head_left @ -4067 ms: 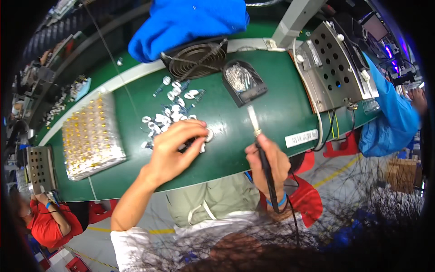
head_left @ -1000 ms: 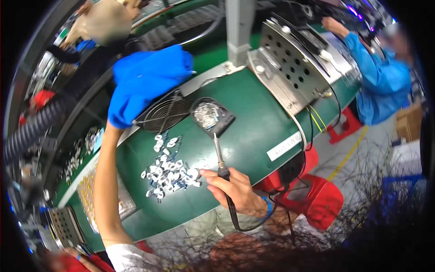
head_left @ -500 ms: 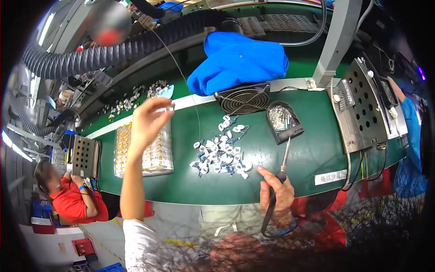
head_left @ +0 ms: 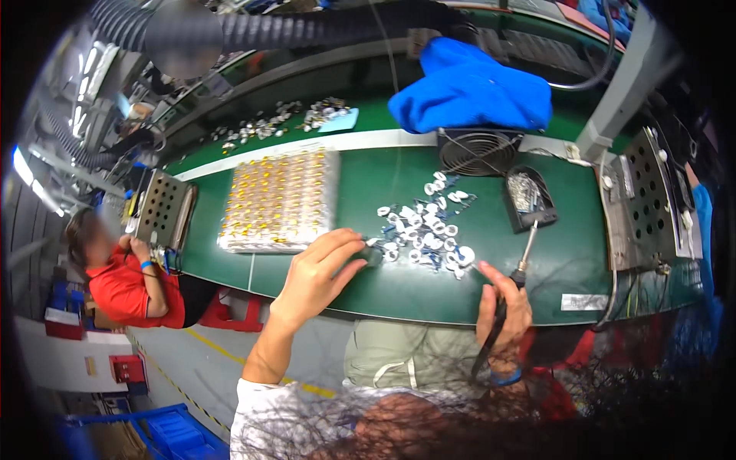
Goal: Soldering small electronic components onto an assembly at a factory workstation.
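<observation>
My left hand (head_left: 323,272) is over the bench's front edge, thumb and fingers drawn together toward a small dark round piece (head_left: 373,254) at their tips. Blur hides exactly how that piece is gripped. Just right of it lies a loose heap of small white ring-shaped parts with dark blue wires (head_left: 422,230). My right hand (head_left: 506,310) holds a soldering iron (head_left: 526,257) by its black handle, the metal tip pointing up and away. The iron's tip is close to a black scoop-shaped holder (head_left: 529,199) filled with small metallic pieces. My right forefinger stretches toward the heap.
A clear tray stack with yellow-and-silver parts (head_left: 280,199) stands left on the green bench (head_left: 368,176). Behind are a black fan (head_left: 479,153) under a blue cloth (head_left: 471,88) and scattered parts (head_left: 261,126). A perforated metal box (head_left: 640,203) stands right; a person in red (head_left: 134,284) sits left.
My left hand has moved from above the tray stack down and right to the heap of white parts. My right hand still holds the soldering iron. The view has shifted.
</observation>
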A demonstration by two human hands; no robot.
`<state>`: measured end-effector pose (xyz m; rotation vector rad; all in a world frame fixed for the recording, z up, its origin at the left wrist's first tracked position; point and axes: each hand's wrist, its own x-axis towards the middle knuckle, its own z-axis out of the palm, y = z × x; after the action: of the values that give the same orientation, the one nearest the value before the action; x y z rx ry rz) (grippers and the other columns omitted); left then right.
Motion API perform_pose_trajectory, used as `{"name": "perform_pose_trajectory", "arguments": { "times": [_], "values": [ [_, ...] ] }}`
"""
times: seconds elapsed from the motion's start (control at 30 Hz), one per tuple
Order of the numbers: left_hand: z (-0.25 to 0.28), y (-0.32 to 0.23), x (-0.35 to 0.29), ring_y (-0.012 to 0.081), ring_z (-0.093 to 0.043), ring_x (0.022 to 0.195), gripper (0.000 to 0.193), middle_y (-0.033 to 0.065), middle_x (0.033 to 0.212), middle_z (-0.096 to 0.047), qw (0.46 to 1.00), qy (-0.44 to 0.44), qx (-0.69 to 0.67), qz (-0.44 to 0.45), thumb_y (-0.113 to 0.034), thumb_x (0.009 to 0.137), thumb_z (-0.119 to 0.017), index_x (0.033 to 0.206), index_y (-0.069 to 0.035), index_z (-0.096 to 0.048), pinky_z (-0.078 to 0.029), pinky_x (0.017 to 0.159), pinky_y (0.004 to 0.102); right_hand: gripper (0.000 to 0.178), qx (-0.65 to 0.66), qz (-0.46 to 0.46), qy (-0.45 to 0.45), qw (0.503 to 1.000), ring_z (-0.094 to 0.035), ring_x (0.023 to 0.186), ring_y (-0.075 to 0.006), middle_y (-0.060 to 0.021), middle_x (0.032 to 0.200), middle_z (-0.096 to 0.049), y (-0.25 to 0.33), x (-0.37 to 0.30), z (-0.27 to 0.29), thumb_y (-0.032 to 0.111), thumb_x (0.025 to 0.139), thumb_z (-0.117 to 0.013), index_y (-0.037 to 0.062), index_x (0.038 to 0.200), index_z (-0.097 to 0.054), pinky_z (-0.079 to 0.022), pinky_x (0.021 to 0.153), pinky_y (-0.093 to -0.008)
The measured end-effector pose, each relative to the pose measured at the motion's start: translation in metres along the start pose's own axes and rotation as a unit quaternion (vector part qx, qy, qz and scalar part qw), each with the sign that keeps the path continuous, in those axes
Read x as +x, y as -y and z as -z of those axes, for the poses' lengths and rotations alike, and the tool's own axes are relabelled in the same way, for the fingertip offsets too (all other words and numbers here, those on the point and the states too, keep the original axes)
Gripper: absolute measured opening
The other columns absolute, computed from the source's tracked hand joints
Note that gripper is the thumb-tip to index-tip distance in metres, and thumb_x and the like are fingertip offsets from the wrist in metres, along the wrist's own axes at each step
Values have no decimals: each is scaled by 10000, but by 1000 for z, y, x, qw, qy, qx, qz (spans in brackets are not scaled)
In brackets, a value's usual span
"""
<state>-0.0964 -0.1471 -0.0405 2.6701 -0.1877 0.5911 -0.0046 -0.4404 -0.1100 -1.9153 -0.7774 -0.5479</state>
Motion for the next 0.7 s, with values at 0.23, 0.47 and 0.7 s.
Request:
{"name": "perform_pose_trajectory", "arguments": {
  "times": [0.23, 0.47, 0.7],
  "values": [
    [69, 56, -16, 317, -700, 897, 201, 148, 1022, -738, 979, -113, 71, 153, 44, 891, -724, 1084, -9, -723, -552, 819, 384, 239, 29, -36, 13, 999, -736, 980, -316, -131, 1145, -768, 1, -5, 0, 6, 992, -612, 43, 1226, -581, -566, 877, -400],
    [76, 63, -44, 308, -656, 1031, 220, 131, 1133, -730, 972, -93, 91, 197, -43, 869, -785, 1082, -23, -733, -518, 913, 393, 329, 41, -14, 8, 999, -741, 1009, -302, -149, 1148, -765, -1, -6, -1, -43, 981, -622, 52, 1284, -535, -568, 900, -395],
    [65, 87, -55, 270, -658, 1095, 115, 144, 1277, -688, 977, -103, 40, 185, -34, 896, -754, 1002, 4, -731, -503, 984, 388, 349, 15, 39, 6, 999, -740, 897, -285, -153, 1114, -774, -5, -2, -1, -58, 929, -669, 11, 1258, -571, -565, 797, -356]
  ]
}}
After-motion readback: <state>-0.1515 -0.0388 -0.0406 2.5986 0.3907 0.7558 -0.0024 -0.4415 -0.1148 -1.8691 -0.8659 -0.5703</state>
